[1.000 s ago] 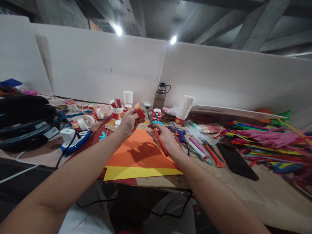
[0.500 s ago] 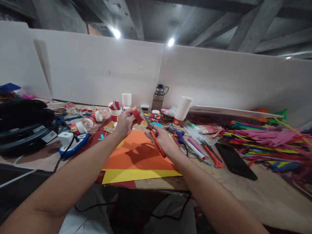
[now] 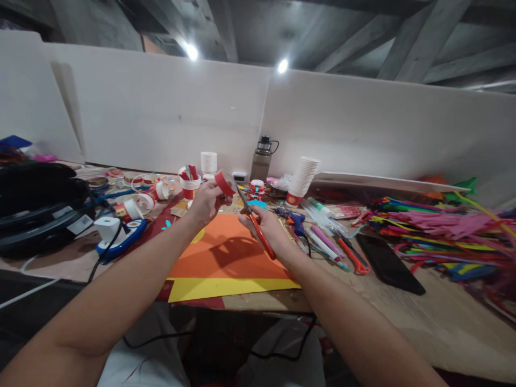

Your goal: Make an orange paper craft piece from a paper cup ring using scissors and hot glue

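While your left hand (image 3: 207,205) pinches the red paper-cup piece (image 3: 224,184) above the orange paper (image 3: 223,263) and your right hand (image 3: 269,224) grasps the scissors (image 3: 255,224), a blade (image 3: 242,198) slipping off the curved piece could nick your left hand.

Your left hand (image 3: 207,205) holds a red paper cup piece (image 3: 225,183); your right hand (image 3: 272,230) grips red-handled scissors (image 3: 258,232), blades (image 3: 242,196) just beside it. Below: orange sheet (image 3: 226,269), yellow sheet (image 3: 229,288). Beyond: bottle (image 3: 261,165), stacked cups (image 3: 302,178).
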The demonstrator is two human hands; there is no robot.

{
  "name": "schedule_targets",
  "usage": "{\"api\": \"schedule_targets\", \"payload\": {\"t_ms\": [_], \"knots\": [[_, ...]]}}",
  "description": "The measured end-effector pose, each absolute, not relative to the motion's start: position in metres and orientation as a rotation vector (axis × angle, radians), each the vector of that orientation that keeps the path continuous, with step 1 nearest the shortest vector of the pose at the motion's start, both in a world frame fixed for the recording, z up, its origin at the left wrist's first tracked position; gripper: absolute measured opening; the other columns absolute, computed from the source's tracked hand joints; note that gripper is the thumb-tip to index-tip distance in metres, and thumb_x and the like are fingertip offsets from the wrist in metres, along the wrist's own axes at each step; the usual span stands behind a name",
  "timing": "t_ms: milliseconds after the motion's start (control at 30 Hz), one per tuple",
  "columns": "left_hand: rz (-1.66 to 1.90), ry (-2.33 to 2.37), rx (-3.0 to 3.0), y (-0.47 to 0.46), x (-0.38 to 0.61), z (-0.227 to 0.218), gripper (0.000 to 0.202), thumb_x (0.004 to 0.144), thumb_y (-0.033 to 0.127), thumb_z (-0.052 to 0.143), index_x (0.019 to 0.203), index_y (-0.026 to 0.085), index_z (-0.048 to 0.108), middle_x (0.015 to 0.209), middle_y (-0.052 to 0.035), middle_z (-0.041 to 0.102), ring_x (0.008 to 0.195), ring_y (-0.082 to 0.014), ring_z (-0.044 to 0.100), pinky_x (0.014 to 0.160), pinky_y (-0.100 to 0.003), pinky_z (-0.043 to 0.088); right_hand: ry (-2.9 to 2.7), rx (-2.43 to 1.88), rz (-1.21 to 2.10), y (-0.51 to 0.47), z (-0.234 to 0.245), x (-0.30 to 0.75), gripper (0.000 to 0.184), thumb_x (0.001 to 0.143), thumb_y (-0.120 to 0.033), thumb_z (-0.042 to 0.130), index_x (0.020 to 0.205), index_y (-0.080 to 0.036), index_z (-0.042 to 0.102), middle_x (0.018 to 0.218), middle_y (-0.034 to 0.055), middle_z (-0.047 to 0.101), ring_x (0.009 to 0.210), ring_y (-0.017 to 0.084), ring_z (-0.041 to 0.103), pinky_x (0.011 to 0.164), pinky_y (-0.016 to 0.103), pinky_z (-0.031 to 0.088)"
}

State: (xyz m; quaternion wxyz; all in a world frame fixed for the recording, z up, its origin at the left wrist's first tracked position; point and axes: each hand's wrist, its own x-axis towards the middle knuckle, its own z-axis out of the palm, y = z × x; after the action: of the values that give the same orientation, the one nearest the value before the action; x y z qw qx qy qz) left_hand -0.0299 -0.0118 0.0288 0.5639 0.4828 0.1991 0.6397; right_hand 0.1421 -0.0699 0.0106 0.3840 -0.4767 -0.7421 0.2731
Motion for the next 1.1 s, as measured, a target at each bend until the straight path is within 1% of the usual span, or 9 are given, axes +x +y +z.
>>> {"api": "schedule_targets", "payload": {"t_ms": [100, 233, 367, 567, 700, 800, 867, 967, 1100], "knots": [[1.568, 0.469, 1.191, -0.0135, -0.031, 0.0309, 0.023, 0.064, 0.025, 0.075, 0.072, 0.016, 0.056, 0.06, 0.0031, 0.058, 0.052, -0.0089, 0.056, 0.047, -0.02, 0.044, -1.905, -1.228, 0.667, -0.0709, 0.0112, 0.1408, 0.038, 0.083, -0.053, 0.058, 0.098, -0.019, 0.065, 0.063, -0.0035, 0.052, 0.058, 0.012, 0.046, 0.059, 0.025, 0.036], [1.651, 0.493, 1.211, -0.0105, -0.0341, 0.0302, 0.025, 0.065, 0.027, 0.077, 0.071, 0.016, 0.056, 0.061, 0.0028, 0.059, 0.056, -0.0101, 0.06, 0.05, -0.02, 0.047, -1.951, -1.235, 0.581, -0.0748, 0.0147, 0.1395, 0.037, 0.085, -0.051, 0.057, 0.099, -0.018, 0.065, 0.069, -0.0025, 0.055, 0.062, 0.012, 0.047, 0.062, 0.025, 0.036], [1.587, 0.529, 1.257, -0.0056, -0.0363, 0.0263, 0.024, 0.067, 0.028, 0.076, 0.071, 0.016, 0.056, 0.063, 0.0014, 0.062, 0.056, -0.0106, 0.062, 0.051, -0.02, 0.048, -2.009, -1.279, 0.468, -0.0767, 0.0179, 0.1402, 0.033, 0.086, -0.049, 0.056, 0.097, -0.019, 0.064, 0.073, -0.0011, 0.057, 0.067, 0.014, 0.05, 0.063, 0.025, 0.035], [1.538, 0.506, 1.284, -0.0074, -0.0365, 0.0254, 0.022, 0.067, 0.024, 0.075, 0.07, 0.016, 0.055, 0.064, 0.0014, 0.063, 0.059, -0.0109, 0.063, 0.053, -0.02, 0.049, -2.039, -1.299, 0.37, -0.0732, 0.0148, 0.1421, 0.028, 0.086, -0.048, 0.056, 0.093, -0.021, 0.062, 0.071, -0.0013, 0.058, 0.066, 0.015, 0.051, 0.061, 0.025, 0.034], [1.538, 0.508, 1.267, -0.008, -0.0358, 0.027, 0.024, 0.066, 0.024, 0.076, 0.068, 0.016, 0.053, 0.059, 0.0025, 0.059, 0.057, -0.0112, 0.063, 0.051, -0.02, 0.049, -2.027, -1.325, 0.357, -0.0722, 0.0136, 0.1409, 0.028, 0.086, -0.046, 0.056, 0.094, -0.021, 0.065, 0.074, 0.0004, 0.062, 0.068, 0.015, 0.053, 0.062, 0.025, 0.035], [1.545, 0.532, 1.218, -0.0056, -0.0358, 0.0264, 0.027, 0.065, 0.024, 0.076, 0.065, 0.016, 0.05, 0.054, 0.0036, 0.055, 0.054, -0.011, 0.062, 0.047, -0.018, 0.046, -2.021, -1.325, 0.359, -0.0726, 0.0138, 0.1402, 0.028, 0.087, -0.045, 0.057, 0.096, -0.02, 0.066, 0.077, 0.0016, 0.064, 0.069, 0.016, 0.055, 0.063, 0.025, 0.037], [1.543, 0.559, 1.189, -0.004, -0.0361, 0.0256, 0.028, 0.065, 0.024, 0.076, 0.064, 0.016, 0.049, 0.055, 0.0029, 0.056, 0.052, -0.0109, 0.062, 0.043, -0.018, 0.043, -2.021, -1.33, 0.346, -0.0733, 0.0144, 0.1403, 0.028, 0.087, -0.045, 0.057, 0.097, -0.02, 0.067, 0.078, 0.0024, 0.065, 0.07, 0.016, 0.056, 0.063, 0.025, 0.037], [1.518, 0.566, 1.189, -0.004, -0.0372, 0.0261, 0.027, 0.064, 0.024, 0.076, 0.068, 0.016, 0.05, 0.059, 0.0015, 0.059, 0.053, -0.0111, 0.062, 0.042, -0.017, 0.042, -2.037, -1.363, 0.323, -0.0744, 0.0157, 0.1409, 0.029, 0.088, -0.045, 0.057, 0.096, -0.02, 0.067, 0.077, 0.0033, 0.066, 0.07, 0.017, 0.057, 0.062, 0.025, 0.037], [1.539, 0.519, 1.231, -0.0065, -0.0398, 0.0298, 0.025, 0.066, 0.028, 0.075, 0.075, 0.016, 0.055, 0.061, 0.0018, 0.061, 0.056, -0.0114, 0.063, 0.047, -0.019, 0.047, -2.041, -1.369, 0.326, -0.0743, 0.0162, 0.1417, 0.027, 0.088, -0.043, 0.057, 0.098, -0.019, 0.066, 0.079, 0.0036, 0.066, 0.071, 0.016, 0.058, 0.063, 0.025, 0.037]]}}
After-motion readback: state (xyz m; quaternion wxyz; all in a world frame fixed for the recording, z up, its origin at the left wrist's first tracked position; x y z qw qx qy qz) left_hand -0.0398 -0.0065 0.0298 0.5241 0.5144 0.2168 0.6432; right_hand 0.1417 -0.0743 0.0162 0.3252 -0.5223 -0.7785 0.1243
